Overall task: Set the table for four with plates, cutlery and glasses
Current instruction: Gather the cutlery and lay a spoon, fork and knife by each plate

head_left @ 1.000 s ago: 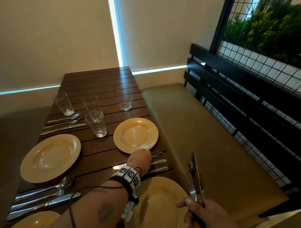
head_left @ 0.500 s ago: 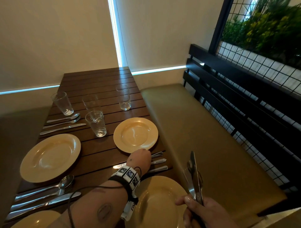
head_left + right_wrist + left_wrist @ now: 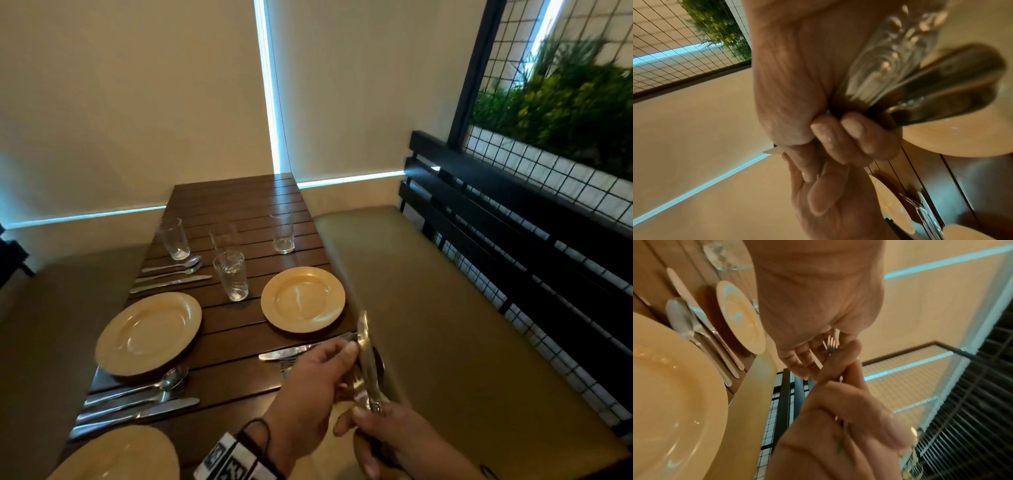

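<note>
My right hand grips the handles of a cutlery bundle that stands upright over the table's near right edge. My left hand reaches across and its thumb and fingers close on the upper part of that bundle. Fork tines show between the fingers of both hands. The handles fan out of the right fist. Three yellow plates lie in view. Cutlery sets lie on the table. Several glasses stand further back.
The dark slatted table runs away from me to the wall. An olive bench seat lies to its right, backed by black slats and a wire grid with plants. Another seat lies on the left.
My left hand has left the cutlery laid by the right plate and moved right onto the bundle. My right hand has brought the bundle left, toward the table edge.
</note>
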A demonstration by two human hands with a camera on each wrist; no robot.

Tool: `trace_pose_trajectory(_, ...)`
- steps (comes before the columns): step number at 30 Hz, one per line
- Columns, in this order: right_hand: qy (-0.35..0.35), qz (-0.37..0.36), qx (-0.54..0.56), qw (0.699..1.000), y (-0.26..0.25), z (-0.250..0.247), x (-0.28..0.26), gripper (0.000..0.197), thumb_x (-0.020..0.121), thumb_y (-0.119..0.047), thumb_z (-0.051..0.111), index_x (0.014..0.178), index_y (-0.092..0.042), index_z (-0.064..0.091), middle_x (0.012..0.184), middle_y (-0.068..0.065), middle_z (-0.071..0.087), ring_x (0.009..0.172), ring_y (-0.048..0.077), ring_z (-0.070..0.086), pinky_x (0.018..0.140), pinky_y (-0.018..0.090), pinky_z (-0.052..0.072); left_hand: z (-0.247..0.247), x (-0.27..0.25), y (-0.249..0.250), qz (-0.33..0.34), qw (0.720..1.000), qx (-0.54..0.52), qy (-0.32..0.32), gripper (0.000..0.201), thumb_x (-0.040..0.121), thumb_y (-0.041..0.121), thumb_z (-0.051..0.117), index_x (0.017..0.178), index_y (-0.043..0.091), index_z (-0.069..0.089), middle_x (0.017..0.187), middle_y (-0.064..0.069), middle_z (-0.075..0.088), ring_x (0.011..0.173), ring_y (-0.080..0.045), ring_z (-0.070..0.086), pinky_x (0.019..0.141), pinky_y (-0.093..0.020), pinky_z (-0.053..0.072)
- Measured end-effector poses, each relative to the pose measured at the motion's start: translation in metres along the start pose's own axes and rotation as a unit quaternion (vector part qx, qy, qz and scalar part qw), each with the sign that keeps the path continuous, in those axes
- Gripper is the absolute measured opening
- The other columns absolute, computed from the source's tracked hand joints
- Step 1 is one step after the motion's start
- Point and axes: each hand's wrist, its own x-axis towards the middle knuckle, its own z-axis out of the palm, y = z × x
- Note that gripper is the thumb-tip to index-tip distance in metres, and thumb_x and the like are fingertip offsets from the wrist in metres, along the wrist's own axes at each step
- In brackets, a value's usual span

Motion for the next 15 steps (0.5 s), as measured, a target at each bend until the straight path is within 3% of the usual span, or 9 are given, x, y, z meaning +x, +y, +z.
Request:
trace_pose_trajectory(3,-0.035,0.017,-0.010,0.999,0.000,0.015,-0.005,0.031,0.098,-0.032,0.054,0.089,-0.011,0.075,0.051,0.002,0.062,0.036,0.005,0.048,0.043,0.015,0.037,-0.008,-0.010,0.011,0.060,0.995,-0.005,0.080,0.023,0.098,0.024,0.061,0.092,0.010,0.078,0.091,-0.018,0.074,0.076,-0.027,0.069,0.074,-0.043,0.054)
trace_pose_trajectory(6,-0.036,0.028,-0.043,0.998,0.002,0.026,-0.010,0.031,0.102,-0.024,0.049,0.090,-0.007,0.071,0.050,0.002,0.060,0.037,0.006,0.049,0.044,0.014,0.038,-0.022,-0.028,0.026,0.112,0.983,0.027,0.143,0.019,0.099,0.022,0.061,0.097,0.010,0.075,0.095,-0.019,0.076,0.084,-0.030,0.073,0.082,-0.046,0.059)
trace_pose_trajectory(8,-0.040,0.034,-0.057,0.997,0.004,0.030,-0.011,0.028,0.097,-0.030,0.057,0.091,-0.008,0.073,0.052,0.002,0.059,0.041,0.007,0.050,0.048,0.016,0.039,-0.029,-0.040,0.033,0.120,0.980,0.114,0.110,0.012,0.098,0.015,0.064,0.106,0.016,0.073,0.099,-0.012,0.078,0.092,-0.029,0.075,0.087,-0.043,0.060)
trace_pose_trajectory(11,-0.047,0.044,-0.092,0.994,0.005,0.034,-0.012,0.026,0.091,-0.037,0.066,0.093,-0.014,0.077,0.061,-0.004,0.060,0.054,0.006,0.054,0.060,0.018,0.041,-0.047,-0.052,0.050,0.093,0.968,0.233,0.032,0.019,0.093,0.006,0.069,0.108,0.017,0.072,0.099,-0.010,0.077,0.089,-0.019,0.075,0.080,-0.030,0.060)
trace_pose_trajectory(13,-0.044,0.046,-0.125,0.990,0.005,0.035,-0.011,0.023,0.095,-0.036,0.063,0.092,-0.019,0.079,0.067,-0.006,0.060,0.061,0.002,0.055,0.066,0.014,0.043,-0.064,-0.058,0.068,0.105,0.951,0.288,0.040,0.011,0.091,0.005,0.071,0.100,0.012,0.074,0.096,-0.012,0.077,0.083,-0.016,0.073,0.077,-0.027,0.060)
trace_pose_trajectory(15,-0.049,0.044,-0.143,0.988,0.002,0.035,-0.009,0.024,0.097,-0.034,0.059,0.090,-0.022,0.079,0.078,-0.002,0.061,0.068,0.002,0.057,0.066,0.011,0.045,-0.076,-0.064,0.088,0.110,0.928,0.354,0.049,0.008,0.090,0.006,0.073,0.094,0.013,0.074,0.091,-0.006,0.078,0.081,-0.014,0.073,0.079,-0.027,0.059)
